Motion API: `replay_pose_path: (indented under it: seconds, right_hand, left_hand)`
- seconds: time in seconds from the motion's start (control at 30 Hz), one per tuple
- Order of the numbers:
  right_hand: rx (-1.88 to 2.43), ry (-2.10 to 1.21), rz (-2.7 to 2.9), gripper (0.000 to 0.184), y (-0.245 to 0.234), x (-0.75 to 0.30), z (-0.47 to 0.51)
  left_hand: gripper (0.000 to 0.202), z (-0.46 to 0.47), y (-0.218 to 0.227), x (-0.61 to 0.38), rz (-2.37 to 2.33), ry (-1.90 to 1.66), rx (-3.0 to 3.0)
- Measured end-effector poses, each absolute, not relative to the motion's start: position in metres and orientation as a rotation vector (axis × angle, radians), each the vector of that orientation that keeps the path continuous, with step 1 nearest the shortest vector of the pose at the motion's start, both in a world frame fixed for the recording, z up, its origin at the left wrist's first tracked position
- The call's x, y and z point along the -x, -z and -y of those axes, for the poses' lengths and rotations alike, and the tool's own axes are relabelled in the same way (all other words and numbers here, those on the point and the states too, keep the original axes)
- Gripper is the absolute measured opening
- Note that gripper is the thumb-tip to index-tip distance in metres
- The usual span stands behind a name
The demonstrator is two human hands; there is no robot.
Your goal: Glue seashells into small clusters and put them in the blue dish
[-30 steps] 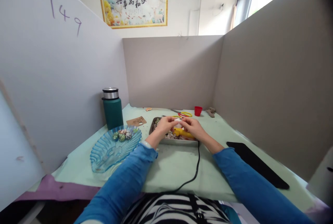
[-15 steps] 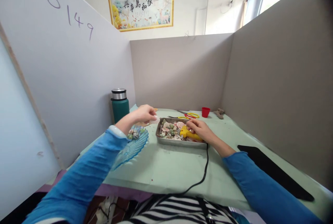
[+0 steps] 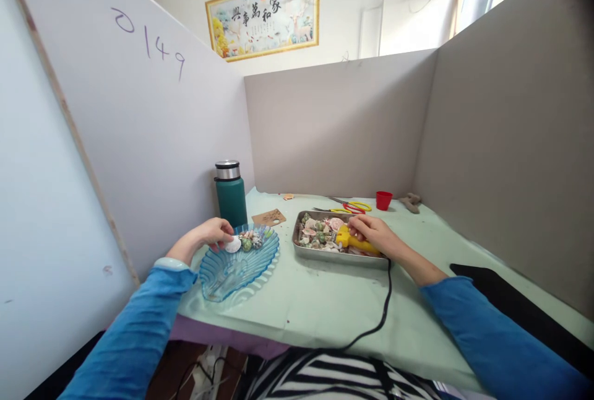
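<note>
Fingers of the left hand [image 3: 212, 233] pinch a white fan-shaped shell [image 3: 233, 244] over the blue ribbed dish [image 3: 217, 279]; probably light, stiff, brittle, best held by its edge. Right hand [image 3: 371, 231] bends near the yellow handheld tool [image 3: 355, 241] at the rectangular metal tray [image 3: 341, 256]; its hold I cannot tell.

A person, before us in the room, holds both arms out: the left arm [image 3: 132, 319] angles to 11 o'clock, its hand [image 3: 213, 234] palm-down, thumb and fingers pinched; the right arm [image 3: 501, 326] slants inward, its bare hand [image 3: 371, 234] near 12 o'clock, fingers bent.
</note>
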State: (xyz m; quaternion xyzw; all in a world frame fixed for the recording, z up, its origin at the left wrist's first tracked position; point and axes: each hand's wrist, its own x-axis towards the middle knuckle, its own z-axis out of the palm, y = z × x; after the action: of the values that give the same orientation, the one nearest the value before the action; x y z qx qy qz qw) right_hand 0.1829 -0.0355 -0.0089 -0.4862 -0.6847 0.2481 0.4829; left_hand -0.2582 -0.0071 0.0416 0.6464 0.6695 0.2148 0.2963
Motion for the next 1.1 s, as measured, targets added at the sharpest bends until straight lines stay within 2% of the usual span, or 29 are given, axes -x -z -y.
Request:
replay_pose_path:
  seconds: [0.27,0.43,0.53,0.67,0.73,0.8,0.87,0.97,1.1]
  right_hand:
    - [1.200,-0.624,1.672,0.046,0.010,-0.184,0.033]
    - [1.198,-0.612,1.682,0.047,0.009,-0.182,0.035]
    - [1.246,-0.434,1.774,0.043,0.003,-0.184,0.041]
    - [1.468,-0.121,1.952,0.027,-0.005,-0.191,0.048]
    - [1.620,-0.109,1.998,0.033,-0.006,-0.194,0.050]
    - [1.764,-0.114,2.062,0.042,-0.005,-0.195,0.050]
    - [1.858,-0.103,2.127,0.045,-0.004,-0.195,0.050]
    - [1.870,-0.123,2.133,0.039,-0.005,-0.197,0.050]
    - [1.685,-0.373,1.873,0.028,-0.009,-0.208,0.048]
  left_hand:
    - [0.041,0.005,-0.038,0.259,-1.762,-0.618,-1.700]
    - [0.031,0.016,-0.057,0.243,-1.876,-0.637,-1.911]
    - [0.022,0.030,-0.080,0.211,-1.748,-0.712,-2.148]
    - [0.017,0.043,-0.105,0.146,-1.544,-0.877,-2.465]
    - [0.012,0.041,-0.107,0.107,-1.446,-0.923,-2.556]
    - [0.008,0.036,-0.100,0.068,-1.423,-0.847,-2.637]
    - [0.008,0.027,-0.087,0.034,-1.527,-0.615,-2.701]
    - [0.019,0.014,-0.064,0.005,-1.694,-0.237,-2.683]
    - [0.029,-0.005,-0.036,0.002,-1.762,-0.215,-2.665]
